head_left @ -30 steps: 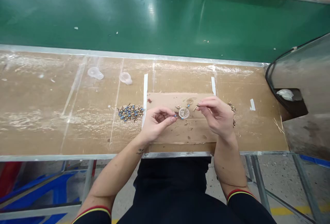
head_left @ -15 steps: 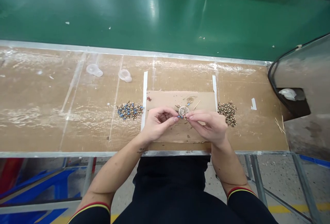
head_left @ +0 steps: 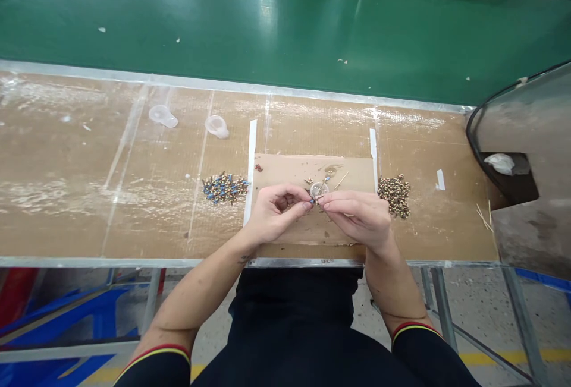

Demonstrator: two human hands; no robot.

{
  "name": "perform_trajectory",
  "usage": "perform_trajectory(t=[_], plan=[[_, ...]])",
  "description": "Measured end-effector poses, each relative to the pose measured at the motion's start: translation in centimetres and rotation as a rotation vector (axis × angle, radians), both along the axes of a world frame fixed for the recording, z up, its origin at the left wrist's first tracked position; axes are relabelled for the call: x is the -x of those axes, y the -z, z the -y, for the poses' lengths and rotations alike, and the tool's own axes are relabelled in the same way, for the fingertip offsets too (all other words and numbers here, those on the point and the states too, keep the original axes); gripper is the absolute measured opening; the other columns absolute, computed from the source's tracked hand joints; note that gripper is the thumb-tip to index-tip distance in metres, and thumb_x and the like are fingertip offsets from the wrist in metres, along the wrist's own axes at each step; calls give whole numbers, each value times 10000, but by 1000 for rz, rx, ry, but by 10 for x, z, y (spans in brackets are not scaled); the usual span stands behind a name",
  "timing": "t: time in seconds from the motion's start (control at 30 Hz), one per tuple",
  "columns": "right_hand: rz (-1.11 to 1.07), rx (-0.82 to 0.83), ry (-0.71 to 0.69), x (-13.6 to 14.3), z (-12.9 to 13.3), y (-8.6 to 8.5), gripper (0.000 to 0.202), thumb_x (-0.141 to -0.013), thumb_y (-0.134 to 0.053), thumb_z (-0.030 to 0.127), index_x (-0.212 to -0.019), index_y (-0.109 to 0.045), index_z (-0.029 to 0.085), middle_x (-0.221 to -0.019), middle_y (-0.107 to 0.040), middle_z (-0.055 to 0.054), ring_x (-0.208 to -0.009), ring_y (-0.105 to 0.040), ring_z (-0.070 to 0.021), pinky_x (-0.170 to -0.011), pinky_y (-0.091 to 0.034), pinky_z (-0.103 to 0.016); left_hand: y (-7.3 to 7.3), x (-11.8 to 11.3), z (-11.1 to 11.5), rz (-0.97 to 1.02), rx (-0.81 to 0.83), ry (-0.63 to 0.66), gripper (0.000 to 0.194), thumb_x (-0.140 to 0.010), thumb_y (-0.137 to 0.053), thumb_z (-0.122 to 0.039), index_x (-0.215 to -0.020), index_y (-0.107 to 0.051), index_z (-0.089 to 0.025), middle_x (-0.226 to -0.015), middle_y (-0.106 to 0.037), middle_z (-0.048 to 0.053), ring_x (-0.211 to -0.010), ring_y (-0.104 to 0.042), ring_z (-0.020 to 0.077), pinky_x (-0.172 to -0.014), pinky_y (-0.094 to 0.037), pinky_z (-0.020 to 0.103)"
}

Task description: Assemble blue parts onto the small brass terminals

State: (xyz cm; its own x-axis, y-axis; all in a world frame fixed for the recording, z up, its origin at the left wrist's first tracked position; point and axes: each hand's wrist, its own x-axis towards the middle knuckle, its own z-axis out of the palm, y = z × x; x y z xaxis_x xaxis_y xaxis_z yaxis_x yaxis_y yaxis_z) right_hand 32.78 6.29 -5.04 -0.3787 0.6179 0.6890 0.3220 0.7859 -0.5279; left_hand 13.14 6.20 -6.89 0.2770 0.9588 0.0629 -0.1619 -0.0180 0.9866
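Note:
Over the cardboard sheet (head_left: 285,238), my left hand (head_left: 281,211) pinches a small blue-and-brass fitting (head_left: 313,201) between thumb and forefinger. My right hand (head_left: 357,214) meets it from the other side, thumb and forefinger closed at the same fitting. Whether a second tiny part sits in those right fingertips is too small to make out. Just beyond the fingertips stands a small clear round cup (head_left: 319,189), partly covered by them. A thin stick (head_left: 341,180) lies on the sheet, near a brownish smear (head_left: 331,170).
Left of the sheet lies a pile of blue-and-brass fittings (head_left: 224,188); on the right, a pile of brass fittings (head_left: 395,195). Two clear plastic cups (head_left: 217,126) rest farther left. A metal housing (head_left: 530,119) with a black cable bounds the right end. Behind runs a green belt (head_left: 267,36).
The fingertips have drawn slightly closer together around the fitting. The whole view has shifted a little; both hands stay at the same spot over the sheet.

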Motion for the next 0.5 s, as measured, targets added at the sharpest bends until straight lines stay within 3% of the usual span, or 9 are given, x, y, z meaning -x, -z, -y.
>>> perform_trajectory(t=[0.2,0.5], plan=[[57,-22,-35,-4,0,2,196,-891,-672,15,-982,-691,187,-925,-797,-54,-847,-779,-146,-784,-674,-241,-5,1,0,-100,-123,-20,31,-825,-723,-172,-803,-739,-157,-751,-761,47,-668,-692,123,-616,-560,208],[2,28,-122,-3,0,3,244,-898,-632,-4,-1036,-697,186,-948,-787,-60,-878,-772,-165,-811,-680,-302,-4,3,1,-105,-127,24,81,-855,-730,-216,-811,-731,-148,-763,-771,63,-668,-713,142,-622,-587,230]])
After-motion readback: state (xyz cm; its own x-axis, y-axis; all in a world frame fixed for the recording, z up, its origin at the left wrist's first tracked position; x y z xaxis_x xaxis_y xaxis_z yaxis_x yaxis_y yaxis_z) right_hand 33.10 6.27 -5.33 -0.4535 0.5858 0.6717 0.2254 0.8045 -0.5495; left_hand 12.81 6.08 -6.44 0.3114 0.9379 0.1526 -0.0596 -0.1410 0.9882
